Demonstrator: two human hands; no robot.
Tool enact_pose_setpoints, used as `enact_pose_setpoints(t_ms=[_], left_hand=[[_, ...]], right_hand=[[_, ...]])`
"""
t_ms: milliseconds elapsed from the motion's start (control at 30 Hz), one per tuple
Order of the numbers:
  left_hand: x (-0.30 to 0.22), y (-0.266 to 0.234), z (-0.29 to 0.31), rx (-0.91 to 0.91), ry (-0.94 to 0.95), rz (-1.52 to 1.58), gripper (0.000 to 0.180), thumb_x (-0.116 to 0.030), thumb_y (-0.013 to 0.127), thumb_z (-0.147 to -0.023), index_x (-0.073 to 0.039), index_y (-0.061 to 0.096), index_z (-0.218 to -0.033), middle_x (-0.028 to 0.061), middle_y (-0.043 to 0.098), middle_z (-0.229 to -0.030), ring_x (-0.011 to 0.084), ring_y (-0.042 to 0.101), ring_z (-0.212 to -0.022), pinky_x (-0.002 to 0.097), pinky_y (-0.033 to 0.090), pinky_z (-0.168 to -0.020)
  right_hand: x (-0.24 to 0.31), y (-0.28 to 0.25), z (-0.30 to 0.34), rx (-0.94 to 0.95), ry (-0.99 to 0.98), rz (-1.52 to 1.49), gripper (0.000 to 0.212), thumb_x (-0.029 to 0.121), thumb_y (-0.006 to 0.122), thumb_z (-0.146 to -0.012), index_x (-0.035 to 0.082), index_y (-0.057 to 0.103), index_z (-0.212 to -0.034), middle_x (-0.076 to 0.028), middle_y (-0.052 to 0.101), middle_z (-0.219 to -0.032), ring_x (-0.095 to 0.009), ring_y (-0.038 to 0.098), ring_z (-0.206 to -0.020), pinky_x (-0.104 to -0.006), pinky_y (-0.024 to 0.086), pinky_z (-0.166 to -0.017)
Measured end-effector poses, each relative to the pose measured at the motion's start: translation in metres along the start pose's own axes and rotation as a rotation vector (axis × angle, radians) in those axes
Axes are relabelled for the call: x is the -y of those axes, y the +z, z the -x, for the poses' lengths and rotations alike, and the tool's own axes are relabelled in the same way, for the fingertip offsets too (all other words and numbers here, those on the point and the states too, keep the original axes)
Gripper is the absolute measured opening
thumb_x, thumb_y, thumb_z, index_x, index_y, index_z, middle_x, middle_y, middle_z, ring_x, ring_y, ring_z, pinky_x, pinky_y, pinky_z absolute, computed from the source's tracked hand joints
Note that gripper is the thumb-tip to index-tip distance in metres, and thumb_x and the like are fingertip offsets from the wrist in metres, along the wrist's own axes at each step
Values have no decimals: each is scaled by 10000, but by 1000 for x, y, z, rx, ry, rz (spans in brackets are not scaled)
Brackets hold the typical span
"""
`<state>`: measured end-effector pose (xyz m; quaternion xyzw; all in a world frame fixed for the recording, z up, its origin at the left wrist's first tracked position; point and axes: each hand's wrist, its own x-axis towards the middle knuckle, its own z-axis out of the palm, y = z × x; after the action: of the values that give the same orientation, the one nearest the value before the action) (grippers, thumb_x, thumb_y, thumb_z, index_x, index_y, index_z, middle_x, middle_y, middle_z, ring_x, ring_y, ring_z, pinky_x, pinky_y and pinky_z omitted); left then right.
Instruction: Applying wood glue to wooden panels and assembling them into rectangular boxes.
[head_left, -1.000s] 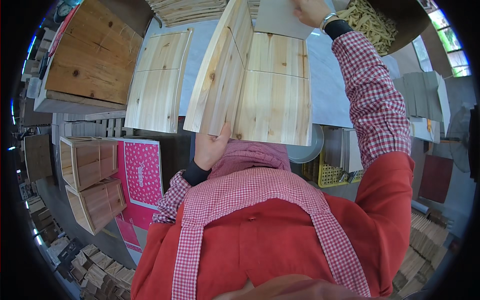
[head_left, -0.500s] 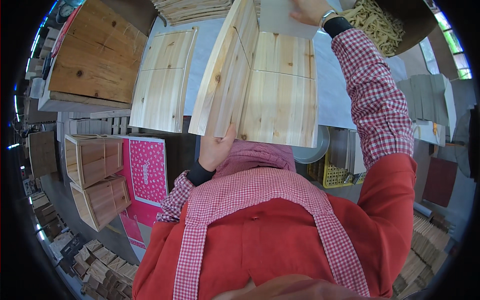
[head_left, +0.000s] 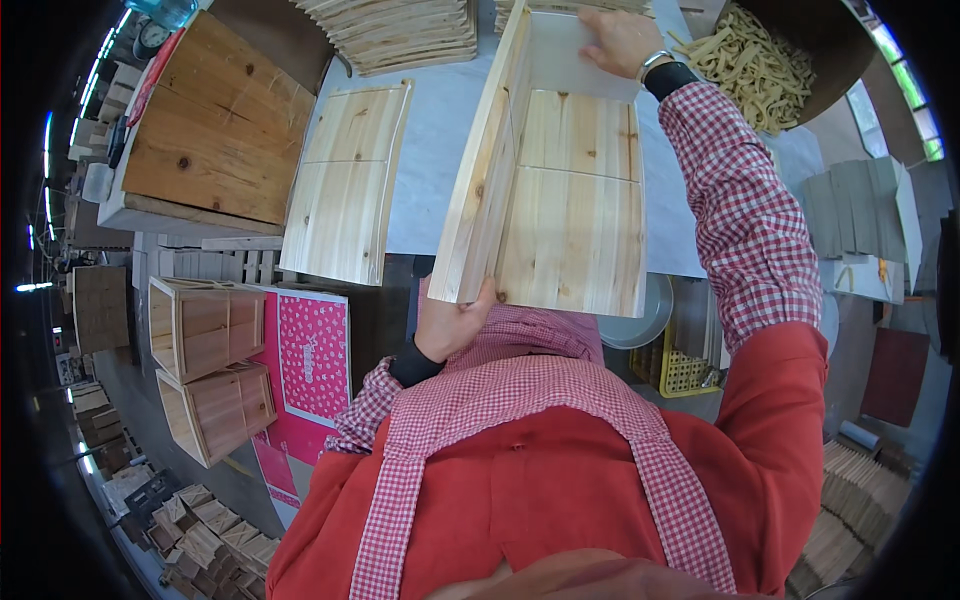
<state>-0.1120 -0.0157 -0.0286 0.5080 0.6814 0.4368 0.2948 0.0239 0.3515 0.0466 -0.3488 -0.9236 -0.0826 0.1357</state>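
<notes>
A knotty pine board with a groove across it lies flat before me, its near end jutting past the table edge. A second pine board stands tilted on edge along its left side. My left hand grips the near lower end of that standing board, thumb on its inner side. A pale, smooth panel stands across the far end, against both boards. My right hand holds its right side with the fingers curled over it; the fingertips are partly hidden. Another grooved board lies flat to the left.
Stacks of thin wooden slats stand at the table's back. A dark bin at far right holds pale curled strips. A wooden box stands left. Two open wooden boxes and a yellow basket are lower down.
The standing board has swung more upright and nearer the flat board. The pale panel has come down against the boards' far end with my right hand. The whole view has shifted slightly.
</notes>
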Motion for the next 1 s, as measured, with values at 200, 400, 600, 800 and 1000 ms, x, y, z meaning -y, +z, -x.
enact_pose_setpoints(t_ms=[200, 400, 600, 800, 1000], left_hand=[[6, 3, 0, -32, 114, -67, 227, -79, 618, -801, 48, 592, -988, 151, 656, -831, 224, 661, -736, 321, 509, -647], [10, 1, -2, -46, 134, -133, 245, -71, 612, -812, 56, 584, -1019, 172, 644, -929, 242, 630, -845, 353, 496, -760], [49, -4, -12, -60, 52, 44, 306, -96, 651, -852, 43, 570, -1112, 90, 609, -1015, 168, 574, -887, 288, 476, -766], [35, 2, -11, -90, 65, 124, 361, -98, 659, -854, 57, 540, -1157, 103, 588, -1079, 169, 562, -935, 284, 463, -813], [15, 8, -10, -8, 7, 118, 408, -98, 663, -853, 56, 509, -1198, 109, 574, -1132, 168, 554, -981, 280, 452, -841]], right_hand=[[4, 4, 3, -61, 11, -25, 246, 227, 604, -705, 65, 602, -889, -178, 645, -713, -356, 641, -699, -493, 488, -604], [-1, 20, -4, -60, 39, -23, 332, 190, 609, -730, 85, 609, -1045, -180, 672, -894, -348, 646, -845, -480, 489, -731], [18, 13, 111, -756, 333, -257, 670, 359, 717, -698, 53, 501, -1254, -196, 547, -1216, -385, 466, -1166, -499, 332, -1002], [-28, 8, 417, -964, 1368, 57, 440, 308, 774, -647, 23, 627, -949, -158, 604, -934, -324, 556, -898, -415, 433, -784], [-30, 134, 625, -316, 1911, -131, 683, 497, 776, -665, -84, 592, -975, -258, 616, -1024, -326, 619, -952, -448, 494, -764]])
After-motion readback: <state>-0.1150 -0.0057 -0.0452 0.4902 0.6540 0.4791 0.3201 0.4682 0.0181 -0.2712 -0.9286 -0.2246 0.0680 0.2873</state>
